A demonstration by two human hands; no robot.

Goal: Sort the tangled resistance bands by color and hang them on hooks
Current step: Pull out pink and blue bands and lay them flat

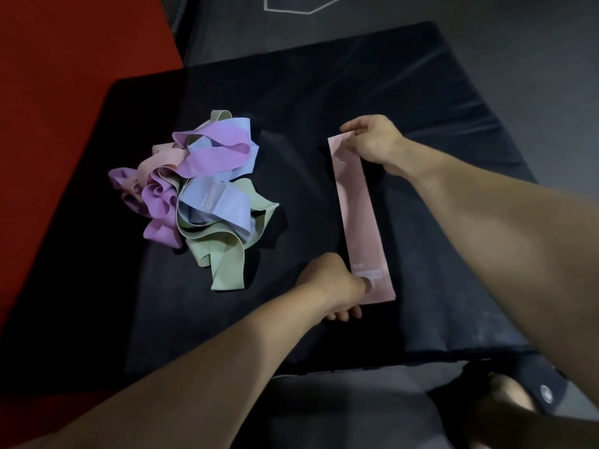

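So the pink band [361, 218] lies flat on the dark mat [437, 108], well clear of the pile [197, 192] of purple, blue, green and peach bands to its left. The left hand [337, 283] pinches the near end, thumb on top, and the right hand [372, 137] pinches the far end. The risk: it's stretchy, so if either pinch slips while it's pulled taut, it could snap back and curl up again. No hooks in sight either, so carrying it off could twist it.
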